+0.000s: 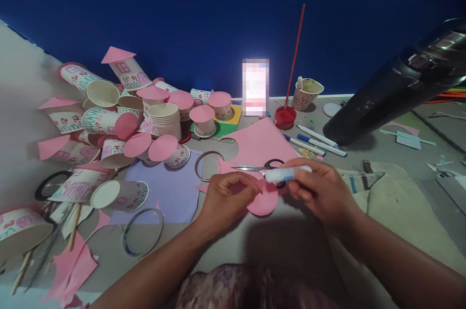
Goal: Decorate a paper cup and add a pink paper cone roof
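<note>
My left hand [228, 198] pinches the edge of a round pink paper piece [263, 204] just above the table. In my right hand [323, 191] is a small white glue tube [279, 174] with blue print, lying sideways with its end toward the paper. Whether its tip touches the paper, I cannot tell. Behind both hands lie scissors [247, 169] with black handles, on a cut pink sheet [260, 140]. The tube and my right hand hide part of the handles.
Decorated paper cups [100, 120] with pink cone tops crowd the left, beside a purple sheet [155, 187] and a tape roll [142, 232]. Markers [316, 136], a red pot [285, 117] and a large black cylinder [386, 80] stand or lie right. A bright phone [255, 86] leans behind.
</note>
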Demonstrator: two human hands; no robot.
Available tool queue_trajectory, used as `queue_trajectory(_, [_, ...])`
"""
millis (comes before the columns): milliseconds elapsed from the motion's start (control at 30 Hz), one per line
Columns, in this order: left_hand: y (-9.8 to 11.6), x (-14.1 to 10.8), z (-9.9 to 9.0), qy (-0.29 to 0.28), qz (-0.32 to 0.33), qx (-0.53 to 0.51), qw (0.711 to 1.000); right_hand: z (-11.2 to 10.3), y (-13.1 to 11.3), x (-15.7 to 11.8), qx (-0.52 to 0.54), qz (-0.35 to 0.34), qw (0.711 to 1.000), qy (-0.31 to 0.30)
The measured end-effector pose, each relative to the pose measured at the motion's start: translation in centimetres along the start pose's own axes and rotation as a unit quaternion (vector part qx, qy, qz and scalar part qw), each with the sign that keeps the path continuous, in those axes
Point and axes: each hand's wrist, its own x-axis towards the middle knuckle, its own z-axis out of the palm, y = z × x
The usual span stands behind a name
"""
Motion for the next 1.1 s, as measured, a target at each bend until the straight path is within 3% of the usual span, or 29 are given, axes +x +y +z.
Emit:
queue_trajectory(67, [0.2,0.2,-0.1,0.009,-0.039,-0.041,0.998,-0.5,-0.1,0.8,0.115,0.014,0.993,0.009])
queue_trajectory(133, [0.4,0.5,-0.3,0.008,-0.069,-0.082,0.994,-0.9,0.0,1.4,0.157,0.014,0.987,0.021])
queue_trajectory(367, [0.7,0.4,-0.5,0.006,-0.112,-0.123,0.986,-1.4,0.3,1.5,0.148,-0.009,0.986,0.078])
queue_trajectory(500, [0.9,0.3,-0.4,-0.01,-0.115,-0.112,0.987,-1.4,-0.2,1.3,0.125,0.007,0.991,0.05])
queue_trajectory(767, [1.1,-0.1,-0.2,-0.028,-0.076,0.033,0.996,-1.2,-0.5,0.8,-0.031,0.102,0.992,-0.063])
queue_trajectory(867, [1.2,-0.6,0.0,-0.037,-0.041,0.089,0.994,-0.7,-0.9,0.4,-0.18,0.048,0.977,-0.102])
queue_trajectory(967, [1.1,-1.1,0.3,-0.041,0.016,0.133,0.99,0.1,-0.8,-0.3,-0.32,-0.012,0.94,-0.116])
queue_trajectory(1100, [1.1,-1.4,0.5,-0.045,0.05,0.16,0.985,1.0,-0.3,-0.9,-0.386,-0.065,0.915,-0.102])
